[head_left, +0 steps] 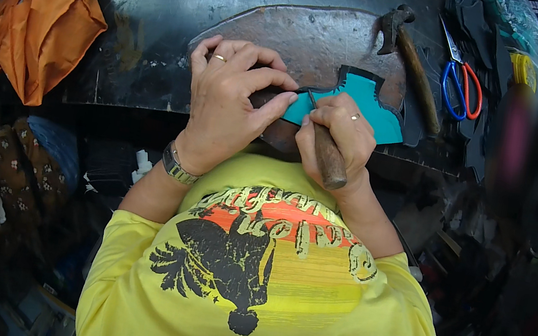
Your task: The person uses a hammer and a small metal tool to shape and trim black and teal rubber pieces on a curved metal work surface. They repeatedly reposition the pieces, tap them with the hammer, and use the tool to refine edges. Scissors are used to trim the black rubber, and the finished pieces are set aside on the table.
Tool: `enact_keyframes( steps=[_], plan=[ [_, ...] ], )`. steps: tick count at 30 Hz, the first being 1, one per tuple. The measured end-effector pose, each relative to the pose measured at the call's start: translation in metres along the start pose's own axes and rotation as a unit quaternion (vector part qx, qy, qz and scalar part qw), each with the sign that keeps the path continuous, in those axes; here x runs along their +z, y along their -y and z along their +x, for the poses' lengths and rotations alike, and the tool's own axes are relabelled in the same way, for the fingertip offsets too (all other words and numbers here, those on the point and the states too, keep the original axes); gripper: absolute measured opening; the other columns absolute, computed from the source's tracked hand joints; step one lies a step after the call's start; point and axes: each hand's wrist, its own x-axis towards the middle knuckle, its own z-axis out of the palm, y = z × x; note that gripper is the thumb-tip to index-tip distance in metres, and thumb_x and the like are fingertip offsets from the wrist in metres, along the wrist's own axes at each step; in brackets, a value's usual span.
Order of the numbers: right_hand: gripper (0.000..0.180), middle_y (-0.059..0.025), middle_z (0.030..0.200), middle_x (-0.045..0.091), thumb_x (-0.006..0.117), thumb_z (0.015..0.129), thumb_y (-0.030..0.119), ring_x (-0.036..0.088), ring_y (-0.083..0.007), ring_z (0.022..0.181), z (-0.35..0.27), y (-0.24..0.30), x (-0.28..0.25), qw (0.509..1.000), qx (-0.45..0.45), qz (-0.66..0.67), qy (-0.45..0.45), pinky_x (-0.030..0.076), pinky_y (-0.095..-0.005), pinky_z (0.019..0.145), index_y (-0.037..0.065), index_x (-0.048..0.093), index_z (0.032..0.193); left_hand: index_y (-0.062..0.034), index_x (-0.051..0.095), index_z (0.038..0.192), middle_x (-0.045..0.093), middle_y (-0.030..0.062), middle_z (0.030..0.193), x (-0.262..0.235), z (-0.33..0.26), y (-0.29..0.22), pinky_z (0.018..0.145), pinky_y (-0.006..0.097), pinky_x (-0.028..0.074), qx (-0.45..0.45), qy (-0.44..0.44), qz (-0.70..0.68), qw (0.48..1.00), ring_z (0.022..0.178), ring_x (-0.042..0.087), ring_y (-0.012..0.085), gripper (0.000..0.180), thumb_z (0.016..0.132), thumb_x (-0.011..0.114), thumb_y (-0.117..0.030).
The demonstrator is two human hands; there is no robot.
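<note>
A teal piece with black edging (368,106), shaped like part of a shoe upper, lies on a worn brown slab (304,27) at the table's near edge. My left hand (232,89) is closed at the piece's left end, thumb and forefinger pinching its black edge. My right hand (343,134) grips an awl-like tool (330,160) by its wooden handle. Its thin dark metal tip slants down to the black edge, just right of my left thumb. The fingers partly cover the lower teal area.
A hammer (411,57) rests at the slab's right side. Beyond it lie scissors (459,82) with blue and red handles, dark cut pieces (468,24) and a yellow roll (524,69). An orange cloth (55,18) hangs over the table's left edge.
</note>
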Motion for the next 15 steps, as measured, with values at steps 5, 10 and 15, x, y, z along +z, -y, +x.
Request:
enact_keyframes(
  steps=[5,10,15],
  plan=[
    [0.023,-0.0167,0.079,0.065,0.073,0.07,-0.013,0.065,-0.0285,0.067,0.0019,-0.006,-0.0021,1.0,-0.001,0.031,-0.002,0.051,-0.0347,0.061,-0.002,0.062,0.088,-0.0166,0.081,0.086,0.071,-0.0061,0.098,0.0024,0.0028,0.0033,0.112,0.05,0.029,0.006,-0.004,-0.001,1.0,0.105,0.062,0.0198,0.01,0.079,0.085,-0.023],
    [0.025,-0.0166,0.079,0.065,0.074,0.07,-0.014,0.065,-0.0285,0.068,0.0004,-0.0068,-0.0016,0.999,-0.007,0.039,0.002,0.051,-0.0347,0.06,-0.001,0.062,0.089,-0.0167,0.081,0.086,0.071,-0.0056,0.095,0.0044,0.002,0.0036,0.108,0.047,0.035,0.016,-0.01,-0.005,1.0,0.099,0.063,0.0198,0.009,0.079,0.085,-0.021],
    [0.027,-0.017,0.08,0.065,0.073,0.071,-0.014,0.064,-0.0277,0.067,-0.0024,-0.0077,0.0023,1.0,-0.02,0.011,-0.013,0.051,-0.0347,0.061,0.0,0.063,0.091,-0.0169,0.081,0.085,0.071,-0.0047,0.092,0.0072,0.0011,0.0039,0.101,0.044,0.04,0.031,-0.031,-0.01,0.999,0.096,0.064,0.0191,0.01,0.078,0.086,-0.02]
  ],
)
